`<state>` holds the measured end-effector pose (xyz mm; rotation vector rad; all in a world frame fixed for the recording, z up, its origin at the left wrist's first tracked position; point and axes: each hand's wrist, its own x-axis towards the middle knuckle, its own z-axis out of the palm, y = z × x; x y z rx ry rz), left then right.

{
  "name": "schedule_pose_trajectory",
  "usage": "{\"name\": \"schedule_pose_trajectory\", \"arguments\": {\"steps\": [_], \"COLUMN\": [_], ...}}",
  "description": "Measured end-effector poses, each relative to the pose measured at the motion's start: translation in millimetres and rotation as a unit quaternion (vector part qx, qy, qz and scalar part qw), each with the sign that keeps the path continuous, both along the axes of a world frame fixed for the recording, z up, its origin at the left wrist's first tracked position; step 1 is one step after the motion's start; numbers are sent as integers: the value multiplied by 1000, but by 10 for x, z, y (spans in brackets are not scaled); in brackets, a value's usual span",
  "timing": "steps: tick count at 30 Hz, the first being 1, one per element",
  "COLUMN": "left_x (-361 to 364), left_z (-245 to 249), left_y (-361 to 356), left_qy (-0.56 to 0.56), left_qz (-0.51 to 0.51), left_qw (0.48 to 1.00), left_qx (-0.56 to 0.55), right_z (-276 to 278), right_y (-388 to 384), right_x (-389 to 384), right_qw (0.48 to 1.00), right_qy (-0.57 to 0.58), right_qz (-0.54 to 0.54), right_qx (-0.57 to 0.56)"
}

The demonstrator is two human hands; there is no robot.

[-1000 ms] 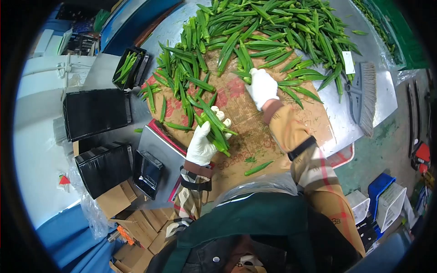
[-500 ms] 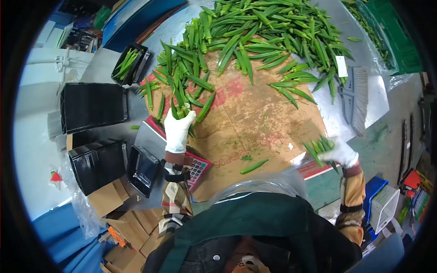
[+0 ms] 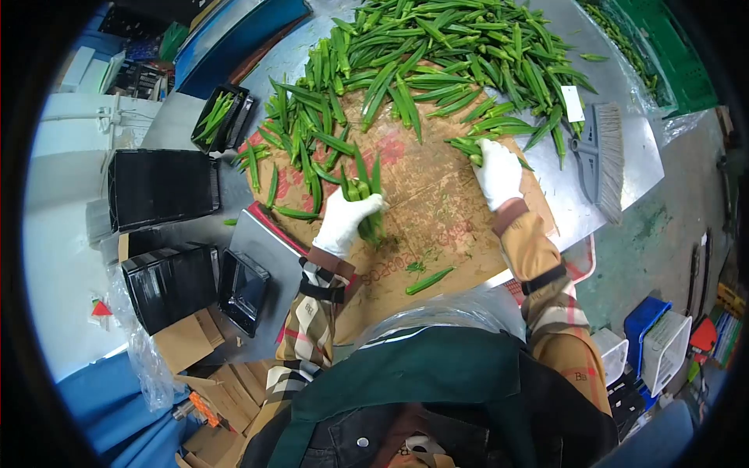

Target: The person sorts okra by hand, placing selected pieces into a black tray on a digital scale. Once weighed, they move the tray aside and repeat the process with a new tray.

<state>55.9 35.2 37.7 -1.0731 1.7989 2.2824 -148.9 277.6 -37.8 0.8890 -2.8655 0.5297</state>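
Note:
My left hand (image 3: 345, 222), in a white glove, is closed round a small bunch of okra (image 3: 363, 191) above the cardboard sheet (image 3: 437, 199). Green pods stick out above and below its fingers. Farther right, my white-gloved right hand (image 3: 498, 175) has its fingers curled on a few okra pods (image 3: 466, 147) at the cardboard's right side. One pod tip shows past the hand's right side. A large heap of okra (image 3: 445, 47) spreads along the far side. A single okra pod (image 3: 430, 281) lies near my body.
A grey brush head (image 3: 601, 164) lies at the right of the metal table. Black trays (image 3: 164, 187) stand at left, one small black tray (image 3: 222, 117) holding okra. A green crate (image 3: 675, 54) is at far right; a basket (image 3: 581, 257) sits below the table's right edge.
My right hand has moved from the table's lower right edge up to the okra pods; its earlier bunch no longer shows in it. My left hand has shifted right with its bunch.

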Motion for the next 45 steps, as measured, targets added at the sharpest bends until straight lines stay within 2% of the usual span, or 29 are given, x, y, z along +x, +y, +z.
{"name": "schedule_pose_trajectory", "arguments": {"steps": [1, 3, 5, 7, 8, 9, 12, 13, 15, 17, 19, 20, 22, 24, 26, 27, 28, 30, 31, 32, 33, 37, 38, 39, 40, 41, 44, 45], "left_x": [26, 72, 117, 164, 192, 217, 272, 282, 355, 391, 481, 494, 553, 615, 725, 802, 800, 746, 750, 748, 713, 649, 634, 619, 629, 631, 569, 563], "left_z": [142, 305, 393, 387, 377, 391, 493, 521, 493, 424, 266, 187, 194, 139, -40, -198, -236, -245, -262, -293, -269, -171, -138, -55, -9, -6, 185, 198], "left_y": [76, 214, 306, 317, 334, 325, 338, 325, 320, 360, 480, 538, 789, 1058, 1290, 1383, 1459, 1410, 1411, 1410, 1401, 1222, 1131, 1061, 992, 906, 888, 886], "left_qy": [17, 43, 61, 71, 75, 58, 28, 8, -17, -27, -47, -53, -75, -86, -40, -24, -48, -40, -51, -61, -72, -117, -108, -92, -74, -66, -33, -14], "left_qz": [-22, -38, -31, -28, -26, -22, -6, -21, -55, -85, -147, -180, -276, -347, -397, -411, -423, -430, -438, -445, -451, -297, -243, -189, -130, -125, -43, -27], "left_qw": [997, 986, 972, 966, 962, 966, 980, 983, 989, 993, 986, 973, 907, 856, 785, 756, 733, 718, 723, 727, 730, 892, 944, 976, 986, 979, 969, 966], "left_qx": [74, 155, 225, 248, 262, 252, 196, 180, 136, 77, -63, -135, -308, -372, -474, -509, -531, -545, -532, -520, -508, -321, -193, -58, 80, 144, 243, 259], "right_z": [-100, -146, -22, 353, 384, 481, 649, 471, 400, 525, 508, 492, 475, 505, 480, 470, 451, 360, 254, 195, 177, 93, 82, 134, 183, 241, 695, 860], "right_y": [-68, -154, -96, -20, 94, 221, 654, 764, 986, 1041, 1141, 1164, 1151, 1139, 1110, 1117, 1117, 1111, 1059, 1067, 1026, 1046, 1057, 1042, 1019, 1006, 748, 637], "right_x": [-39, -79, -108, -129, -119, -140, -159, -179, -94, 17, 77, 116, 194, 260, 332, 355, 375, 420, 477, 515, 586, 702, 709, 700, 705, 736, 1013, 1117], "right_qw": [999, 990, 997, 995, 970, 900, 796, 855, 913, 847, 821, 785, 701, 639, 590, 601, 672, 795, 862, 966, 970, 992, 968, 922, 854, 782, 622, 606], "right_qy": [13, 40, -15, -95, -167, -318, -480, -418, -356, -433, -479, -502, -541, -573, -585, -579, -555, -493, -408, -239, -220, -116, -231, -339, -442, -537, -692, -701], "right_qz": [3, 6, -4, -18, -37, -11, 4, 20, -43, -97, -143, -160, -188, -176, -164, -179, -162, -123, -102, -89, -98, -49, -70, -87, -102, -88, -74, -56], "right_qx": [45, 137, 72, -13, -170, -299, -368, -306, -197, -291, -275, -326, -424, -483, -532, -522, -463, -332, -281, -32, -16, 23, -74, -168, -255, -304, -357, -372]}}
